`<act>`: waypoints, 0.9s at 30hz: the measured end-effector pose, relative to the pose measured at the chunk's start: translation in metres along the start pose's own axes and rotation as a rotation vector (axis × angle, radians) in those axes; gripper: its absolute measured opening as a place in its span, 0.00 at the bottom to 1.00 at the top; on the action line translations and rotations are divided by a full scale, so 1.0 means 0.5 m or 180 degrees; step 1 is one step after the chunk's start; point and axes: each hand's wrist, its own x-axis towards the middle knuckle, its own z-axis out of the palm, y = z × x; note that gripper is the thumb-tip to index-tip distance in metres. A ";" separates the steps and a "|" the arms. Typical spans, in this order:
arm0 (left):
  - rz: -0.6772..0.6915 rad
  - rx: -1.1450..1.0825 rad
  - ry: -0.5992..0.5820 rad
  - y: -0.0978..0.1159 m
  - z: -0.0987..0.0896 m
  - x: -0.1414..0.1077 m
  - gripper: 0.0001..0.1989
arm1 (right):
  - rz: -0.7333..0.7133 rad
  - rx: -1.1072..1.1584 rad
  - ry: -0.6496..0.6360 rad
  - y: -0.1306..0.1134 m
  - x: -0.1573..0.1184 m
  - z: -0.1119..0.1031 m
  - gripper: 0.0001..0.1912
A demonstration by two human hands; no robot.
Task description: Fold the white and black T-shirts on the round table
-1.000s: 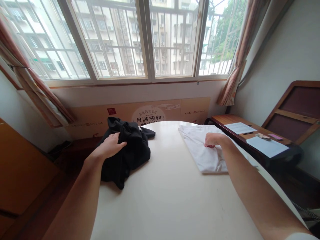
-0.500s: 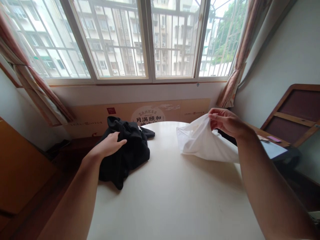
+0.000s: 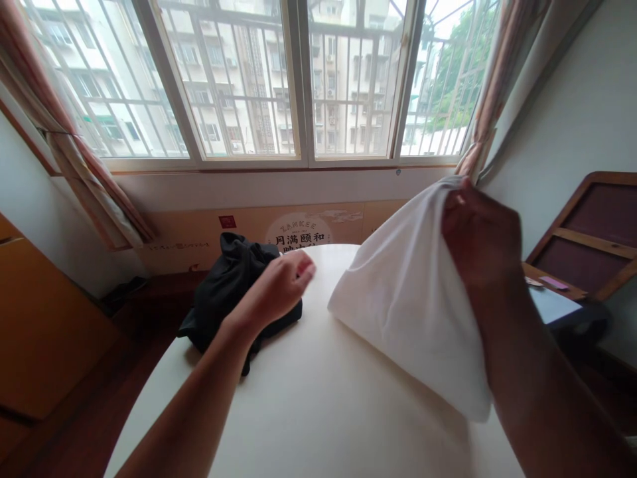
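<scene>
A white cloth point(image 3: 398, 285) hangs from my right hand point(image 3: 472, 219), which pinches its top edge above the right side of the white round table point(image 3: 298, 398). The cloth's lower edge slants down to the right, close over the tabletop. On the table's left side lies a crumpled black cloth point(image 3: 223, 285). My left hand point(image 3: 286, 282) is over the right part of the black cloth, its fingers curled and a little blurred; whether anything is between them is hidden.
A printed cardboard panel point(image 3: 348, 219) stands behind the table, below the barred window. At the right is a brown wooden frame point(image 3: 592, 239) beside a desk with papers point(image 3: 557, 305). An orange-brown cabinet point(image 3: 44, 325) stands at the left.
My right hand has lifted the white cloth higher, so it hangs wider. My left hand has moved right from the middle of the black cloth, and its fingers have curled. The black cloth has shifted shape.
</scene>
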 end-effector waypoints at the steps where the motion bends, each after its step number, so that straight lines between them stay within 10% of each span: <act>1: 0.0243 -0.0344 -0.0276 0.043 0.011 -0.009 0.20 | 0.0117 0.0284 0.0024 0.002 -0.003 0.021 0.17; 5: 0.0542 -0.0683 -0.0850 0.141 0.057 -0.044 0.22 | 0.0565 0.1267 -0.0050 0.002 -0.016 0.086 0.18; 10: 0.0513 -0.0606 -0.1076 0.115 0.090 -0.038 0.15 | 0.0673 0.1447 -0.0056 0.017 -0.017 0.091 0.16; 16: 0.0784 -0.1328 0.0452 0.157 -0.004 -0.064 0.15 | 0.0663 0.0201 0.0218 0.074 0.002 0.054 0.19; 19: 0.0771 -0.1288 0.1054 0.174 -0.053 -0.078 0.14 | 0.0737 -0.0160 -0.0654 0.062 -0.003 0.049 0.22; 27: 0.0103 -0.0138 0.0892 0.135 -0.049 -0.047 0.15 | 0.1292 -0.0677 -0.3559 0.031 -0.045 0.096 0.22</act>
